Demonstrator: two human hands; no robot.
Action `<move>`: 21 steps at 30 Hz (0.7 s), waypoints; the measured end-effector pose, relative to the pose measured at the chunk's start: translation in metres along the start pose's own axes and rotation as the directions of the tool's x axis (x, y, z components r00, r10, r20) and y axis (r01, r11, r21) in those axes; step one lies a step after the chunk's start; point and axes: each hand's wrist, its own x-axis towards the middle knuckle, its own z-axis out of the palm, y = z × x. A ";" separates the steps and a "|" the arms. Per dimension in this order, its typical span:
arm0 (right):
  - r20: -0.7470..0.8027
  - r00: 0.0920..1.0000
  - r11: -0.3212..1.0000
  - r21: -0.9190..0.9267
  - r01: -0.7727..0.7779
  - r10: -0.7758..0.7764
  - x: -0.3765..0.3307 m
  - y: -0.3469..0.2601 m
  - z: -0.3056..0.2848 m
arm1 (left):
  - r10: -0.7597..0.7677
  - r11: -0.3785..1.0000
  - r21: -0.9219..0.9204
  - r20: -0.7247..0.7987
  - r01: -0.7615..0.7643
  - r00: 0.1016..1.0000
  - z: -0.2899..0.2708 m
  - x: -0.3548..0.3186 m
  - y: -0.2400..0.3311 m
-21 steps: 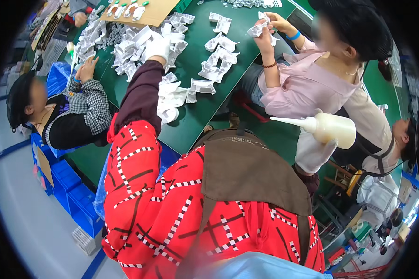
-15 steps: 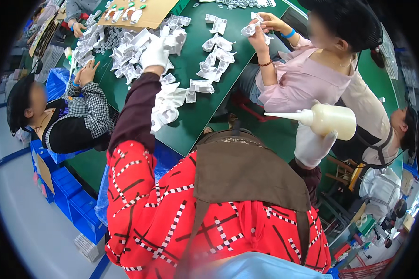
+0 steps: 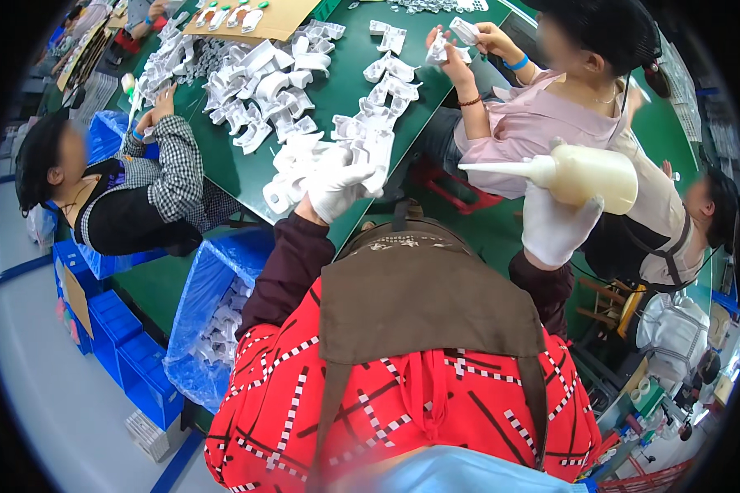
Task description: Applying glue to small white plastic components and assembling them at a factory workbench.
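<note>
My gloved left hand (image 3: pixel 335 191) is over the near edge of the green table, its fingers closed round a white plastic part (image 3: pixel 377 161). Other white parts lie beside and behind that hand and overlap, so the held part's outline is partly hidden. Off the table to the right, my gloved right hand (image 3: pixel 555 228) grips a squeeze bottle (image 3: pixel 604 177) of pale yellow liquid. The bottle lies on its side, its long thin nozzle pointing left.
A heap of white parts (image 3: pixel 251 82) covers the table (image 3: pixel 355 62), below a cardboard sheet (image 3: pixel 279 18). Co-workers sit left and right; the person in pink (image 3: pixel 534 123) handles white parts. A blue-lined bin (image 3: pixel 193 308) with white parts stands by my left arm.
My left hand has come back from the heap to the table's near edge, now with a white part. The bottle has risen slightly in my right hand. The person in pink has spread their hands.
</note>
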 end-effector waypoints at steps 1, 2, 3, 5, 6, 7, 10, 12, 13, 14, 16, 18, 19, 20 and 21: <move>-0.026 0.999 1.000 0.008 0.028 -0.027 0.000 -0.001 0.000 | -0.006 1.000 -0.015 -0.019 0.006 1.000 0.004 -0.002 -0.002; -0.023 1.000 1.000 0.008 0.019 -0.019 0.001 -0.002 -0.001 | -0.012 0.999 -0.030 -0.038 0.010 0.999 0.006 -0.005 -0.003; 0.000 1.000 0.999 0.039 0.003 -0.003 0.003 -0.005 -0.002 | -0.008 0.999 -0.035 -0.045 0.007 0.999 0.008 -0.006 -0.003; 0.026 1.000 0.997 0.069 -0.018 0.017 0.005 -0.007 -0.002 | -0.024 0.997 -0.081 -0.061 0.019 0.998 0.012 -0.008 -0.001; 0.039 0.999 0.997 0.077 -0.014 0.011 0.005 -0.007 -0.002 | -0.005 0.996 -0.093 -0.049 0.000 0.999 0.016 -0.009 0.000; 0.050 0.999 0.996 0.085 -0.008 0.004 0.005 -0.008 -0.002 | -0.004 0.997 -0.072 -0.043 0.001 0.999 0.021 -0.010 0.001; 0.096 0.992 0.996 -0.042 0.084 -0.080 0.000 -0.001 0.000 | 0.057 0.998 -0.005 -0.082 -0.058 0.995 0.038 -0.011 -0.001; 0.154 0.980 0.987 -0.080 0.140 -0.127 0.001 0.003 0.000 | 0.118 0.993 0.044 -0.124 -0.113 0.985 0.046 -0.011 0.000; 0.154 0.978 0.973 -0.164 0.162 -0.137 0.001 0.004 0.000 | 0.116 0.985 0.136 -0.085 -0.104 0.990 0.048 -0.011 0.001; 0.155 0.977 0.952 -0.245 0.183 -0.148 0.000 0.006 0.000 | 0.109 0.969 0.227 -0.063 -0.092 0.992 0.050 -0.011 0.002; 0.076 0.983 0.961 -0.210 0.182 -0.170 0.000 0.010 0.000 | 0.113 0.962 0.259 -0.072 -0.091 0.991 0.055 -0.010 0.001; 0.130 0.973 0.922 -0.316 0.224 -0.192 0.001 0.013 0.000 | 0.132 0.947 0.308 -0.129 -0.087 0.983 0.060 -0.009 0.000; 0.122 0.968 0.873 -0.418 0.252 -0.221 0.000 0.015 0.000 | 0.141 0.947 0.307 -0.120 -0.098 0.983 0.062 -0.008 0.000; 0.106 0.971 0.883 -0.405 0.237 -0.212 0.000 0.015 0.001 | 0.164 0.939 0.324 -0.132 -0.113 0.978 0.064 -0.008 -0.001; 0.161 0.961 0.852 -0.446 0.272 -0.223 0.000 0.016 0.001 | 0.186 0.931 0.341 -0.144 -0.128 0.972 0.066 -0.008 0.000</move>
